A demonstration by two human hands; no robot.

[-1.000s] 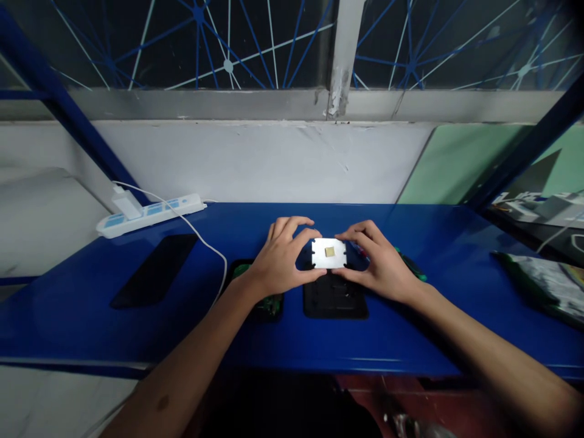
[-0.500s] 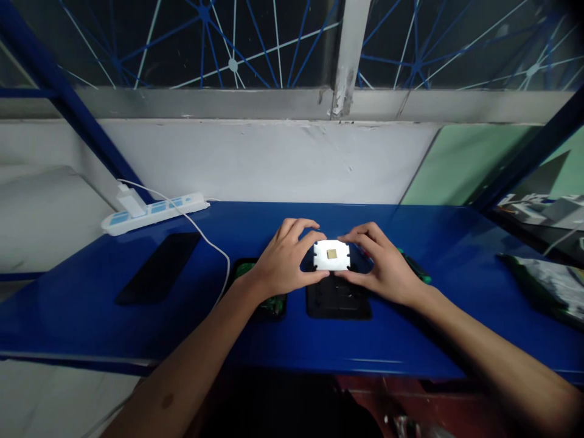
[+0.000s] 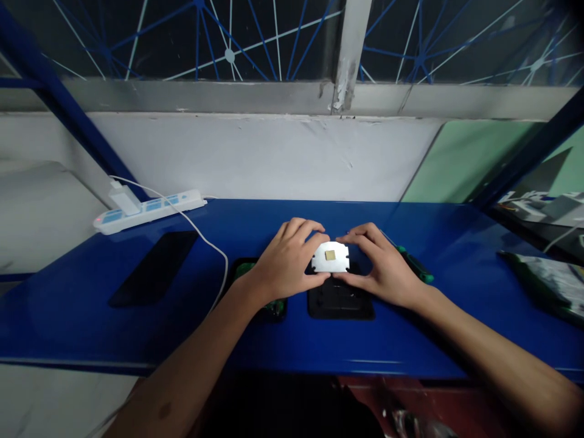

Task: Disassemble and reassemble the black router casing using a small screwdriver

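Between my two hands is a small silvery metal plate (image 3: pixel 338 264) with notched edges and a gold-coloured square at its middle. My left hand (image 3: pixel 292 258) grips its left side, thumb below and fingers above. On the right side, my right hand (image 3: pixel 378 261) pinches it the same way. The plate is held above a black plastic cover (image 3: pixel 340 304) that lies on the blue table. Partly hidden behind my left wrist sits a black casing with a green circuit board (image 3: pixel 275 307). A green-handled screwdriver (image 3: pixel 417 267) lies just beyond my right hand.
A white power strip (image 3: pixel 152 210) with a plugged-in charger stands at the back left of the blue table (image 3: pixel 319 353). Its white cable (image 3: pixel 212 243) runs forward past a flat black panel (image 3: pixel 155 267). At the far right lies a plastic bag (image 3: pixel 547 283).
The plate has tilted slightly, so its upper edge now looks curved and its glare is weaker. Both hands keep their hold. The view has shifted a little.
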